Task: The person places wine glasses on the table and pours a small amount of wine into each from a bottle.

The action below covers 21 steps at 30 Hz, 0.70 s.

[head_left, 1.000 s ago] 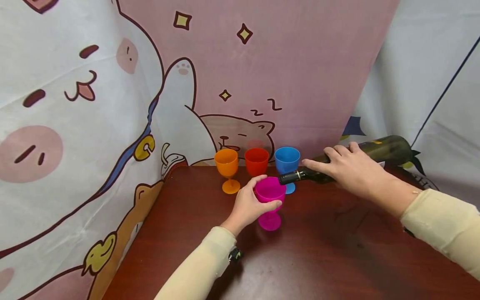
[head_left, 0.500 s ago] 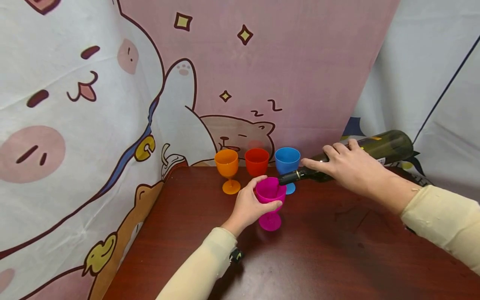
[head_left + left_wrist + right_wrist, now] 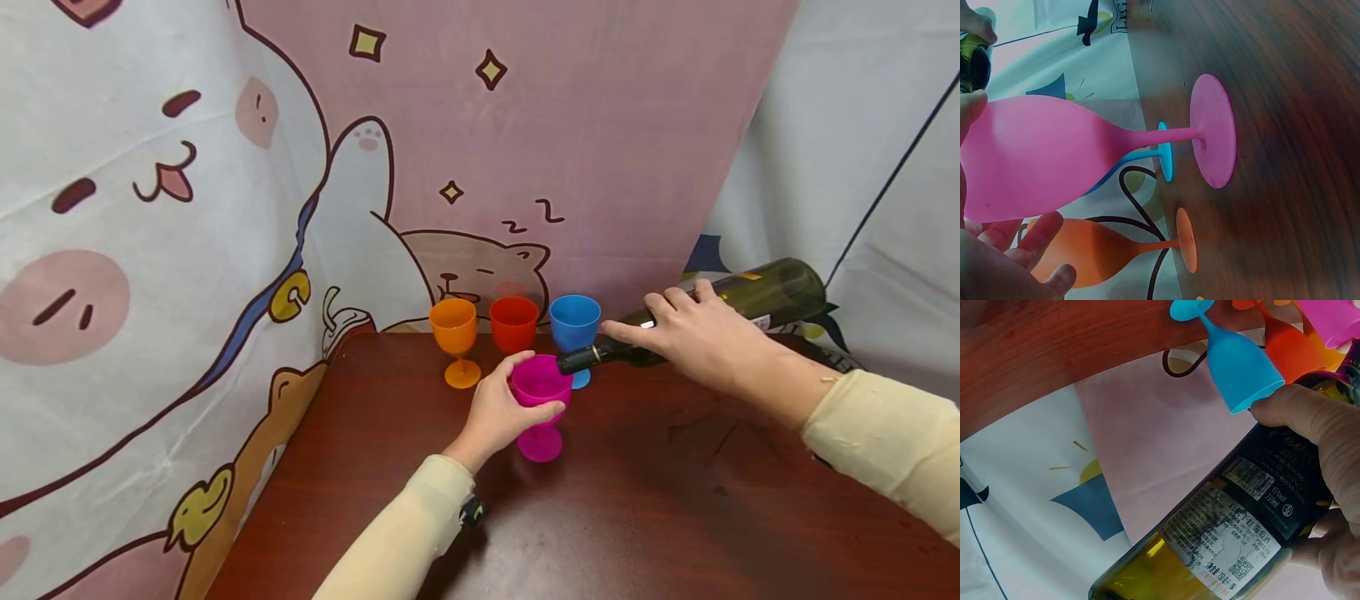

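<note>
My left hand (image 3: 495, 410) holds the bowl of a pink plastic goblet (image 3: 542, 385), its thumb on the near side and fingers round the far side. The goblet stands upright, its foot (image 3: 1213, 131) on the table in the left wrist view. My right hand (image 3: 701, 342) grips a dark green wine bottle (image 3: 783, 292) round its upper part. The bottle lies tilted, base higher than its mouth (image 3: 573, 360), which is at the goblet's right rim. A printed label (image 3: 1219, 537) shows in the right wrist view. I cannot tell how much liquid the goblet holds.
Behind the pink goblet stand an orange goblet (image 3: 454, 333), a red goblet (image 3: 513, 323) and a blue goblet (image 3: 575, 321) in a row. They are on the brown wooden table (image 3: 600, 525), near its back edge. A printed cartoon cloth (image 3: 600, 133) hangs behind.
The bottle's base has risen slightly, so it tilts a little more. My left hand and the pink goblet have stayed in place.
</note>
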Available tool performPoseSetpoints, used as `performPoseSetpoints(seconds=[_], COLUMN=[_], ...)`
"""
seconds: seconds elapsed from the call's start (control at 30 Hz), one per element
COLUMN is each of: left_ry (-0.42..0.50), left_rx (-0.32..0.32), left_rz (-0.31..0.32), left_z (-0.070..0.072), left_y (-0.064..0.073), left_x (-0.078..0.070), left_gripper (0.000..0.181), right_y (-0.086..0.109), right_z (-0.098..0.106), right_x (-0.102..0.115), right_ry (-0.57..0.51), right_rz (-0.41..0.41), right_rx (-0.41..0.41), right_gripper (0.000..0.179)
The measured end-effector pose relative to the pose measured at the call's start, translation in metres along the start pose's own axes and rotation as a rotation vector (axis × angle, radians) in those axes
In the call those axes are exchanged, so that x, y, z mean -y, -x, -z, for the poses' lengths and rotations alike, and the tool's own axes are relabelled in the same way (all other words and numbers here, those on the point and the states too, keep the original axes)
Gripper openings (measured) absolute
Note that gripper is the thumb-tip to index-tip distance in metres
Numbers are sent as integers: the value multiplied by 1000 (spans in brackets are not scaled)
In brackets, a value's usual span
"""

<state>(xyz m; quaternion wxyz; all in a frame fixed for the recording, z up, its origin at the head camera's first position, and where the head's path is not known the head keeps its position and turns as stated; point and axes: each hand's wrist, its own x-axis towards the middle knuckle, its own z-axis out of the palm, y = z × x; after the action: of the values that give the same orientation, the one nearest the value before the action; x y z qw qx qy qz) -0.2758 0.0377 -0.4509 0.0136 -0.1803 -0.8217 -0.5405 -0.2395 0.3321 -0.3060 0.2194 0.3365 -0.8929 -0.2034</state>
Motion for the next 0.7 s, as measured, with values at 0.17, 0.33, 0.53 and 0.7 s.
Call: performPoseSetpoints(seconds=[0.17, 0.33, 0.53, 0.7], left_ry=[-14, -21, -14, -11], left_rx=[-6, -8, -8, -7], left_rz=[-6, -9, -10, -7], left_z=[0, 0, -1, 0], left_y=[0, 0, -1, -1], left_x=[1, 2, 2, 1], left_gripper=[83, 83, 84, 84], right_y=[-3, -5, -6, -7], right_z=[0, -1, -1, -1], right_x=[3, 4, 4, 4], right_ry=[20, 48, 60, 81], right_rz=[7, 26, 38, 42], right_rx=[26, 3, -15, -25], right_gripper=[86, 84, 84, 85])
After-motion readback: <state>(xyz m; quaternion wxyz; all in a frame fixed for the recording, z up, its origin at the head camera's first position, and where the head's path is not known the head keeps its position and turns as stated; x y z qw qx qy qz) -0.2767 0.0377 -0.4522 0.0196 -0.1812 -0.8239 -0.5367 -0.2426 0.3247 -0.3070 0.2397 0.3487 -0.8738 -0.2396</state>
